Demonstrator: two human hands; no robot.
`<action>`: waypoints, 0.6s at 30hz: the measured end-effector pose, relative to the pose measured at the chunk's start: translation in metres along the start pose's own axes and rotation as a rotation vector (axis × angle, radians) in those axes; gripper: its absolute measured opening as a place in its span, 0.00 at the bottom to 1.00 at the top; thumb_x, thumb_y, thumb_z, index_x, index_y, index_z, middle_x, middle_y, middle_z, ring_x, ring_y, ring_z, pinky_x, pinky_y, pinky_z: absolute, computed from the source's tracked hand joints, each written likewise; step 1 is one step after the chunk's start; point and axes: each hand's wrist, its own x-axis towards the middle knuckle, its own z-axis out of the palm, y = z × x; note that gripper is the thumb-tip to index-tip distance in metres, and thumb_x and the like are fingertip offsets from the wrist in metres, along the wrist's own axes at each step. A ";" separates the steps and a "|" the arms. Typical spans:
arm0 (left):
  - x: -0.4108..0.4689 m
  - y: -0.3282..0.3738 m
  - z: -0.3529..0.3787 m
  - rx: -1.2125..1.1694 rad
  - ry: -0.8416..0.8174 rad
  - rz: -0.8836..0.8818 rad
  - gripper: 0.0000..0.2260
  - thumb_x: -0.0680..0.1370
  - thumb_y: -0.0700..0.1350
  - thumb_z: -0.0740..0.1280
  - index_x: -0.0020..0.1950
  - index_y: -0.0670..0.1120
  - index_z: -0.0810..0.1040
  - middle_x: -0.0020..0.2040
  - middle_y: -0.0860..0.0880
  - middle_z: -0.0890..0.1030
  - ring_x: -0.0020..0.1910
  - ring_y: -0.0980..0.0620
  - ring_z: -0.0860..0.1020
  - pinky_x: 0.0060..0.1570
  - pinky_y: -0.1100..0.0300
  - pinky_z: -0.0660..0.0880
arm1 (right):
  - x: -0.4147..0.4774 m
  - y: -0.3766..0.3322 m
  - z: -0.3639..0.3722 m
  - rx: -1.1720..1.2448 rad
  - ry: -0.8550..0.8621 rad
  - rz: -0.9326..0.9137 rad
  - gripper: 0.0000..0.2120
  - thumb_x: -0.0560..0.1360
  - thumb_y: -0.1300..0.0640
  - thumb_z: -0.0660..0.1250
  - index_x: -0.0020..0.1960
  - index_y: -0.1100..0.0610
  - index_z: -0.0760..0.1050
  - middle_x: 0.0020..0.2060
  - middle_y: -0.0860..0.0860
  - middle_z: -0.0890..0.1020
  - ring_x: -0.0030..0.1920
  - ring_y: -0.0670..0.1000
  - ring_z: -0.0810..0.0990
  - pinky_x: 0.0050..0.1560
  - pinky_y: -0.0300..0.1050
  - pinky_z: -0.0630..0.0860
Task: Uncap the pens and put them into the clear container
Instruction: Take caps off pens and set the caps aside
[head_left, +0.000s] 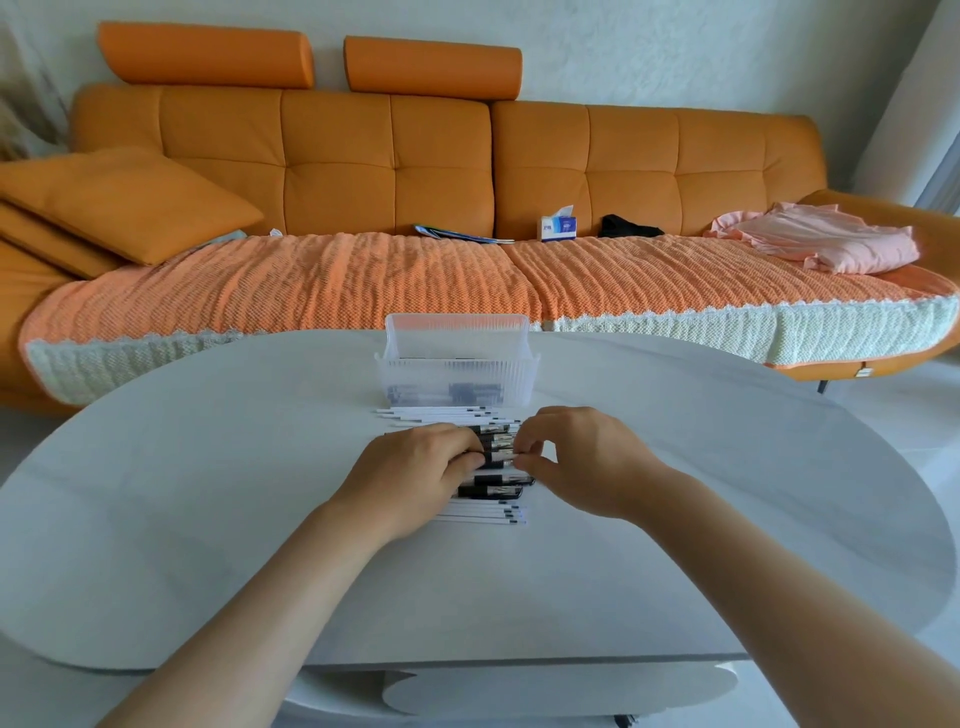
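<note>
Several white pens with black caps (493, 488) lie side by side in a row on the white table (208, 493), just in front of the clear ribbed container (457, 374). Dark pens show through the container's wall. My left hand (415, 473) lies over the left part of the row and grips one pen's barrel. My right hand (582, 457) pinches the black-capped end of that same pen (501, 457) in the middle of the row. The barrels under my left hand are hidden.
An orange sofa (415, 156) with a woven orange cover stands behind the table. On it lie a tissue box (558, 226), a folded pink cloth (826, 239), a black item and cushions. The table's front edge runs close below my forearms.
</note>
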 end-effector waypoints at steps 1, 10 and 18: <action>-0.003 -0.002 -0.002 0.012 0.018 0.000 0.08 0.81 0.54 0.60 0.54 0.56 0.78 0.45 0.61 0.77 0.46 0.58 0.76 0.41 0.59 0.69 | 0.000 0.001 0.000 0.004 -0.001 0.003 0.05 0.78 0.47 0.65 0.50 0.46 0.79 0.46 0.40 0.80 0.41 0.42 0.75 0.43 0.40 0.73; -0.030 -0.035 -0.027 0.168 0.175 -0.135 0.03 0.74 0.54 0.70 0.45 0.56 0.79 0.35 0.61 0.74 0.41 0.58 0.71 0.32 0.67 0.61 | -0.008 0.005 -0.010 -0.007 -0.004 0.079 0.05 0.78 0.48 0.65 0.48 0.45 0.79 0.45 0.40 0.80 0.43 0.45 0.77 0.44 0.43 0.76; -0.035 -0.018 -0.034 0.081 0.340 -0.123 0.03 0.74 0.51 0.71 0.47 0.56 0.82 0.42 0.59 0.79 0.45 0.56 0.75 0.35 0.62 0.68 | -0.009 -0.013 -0.004 -0.004 -0.016 0.053 0.05 0.77 0.47 0.66 0.47 0.46 0.79 0.43 0.41 0.81 0.42 0.42 0.77 0.43 0.42 0.76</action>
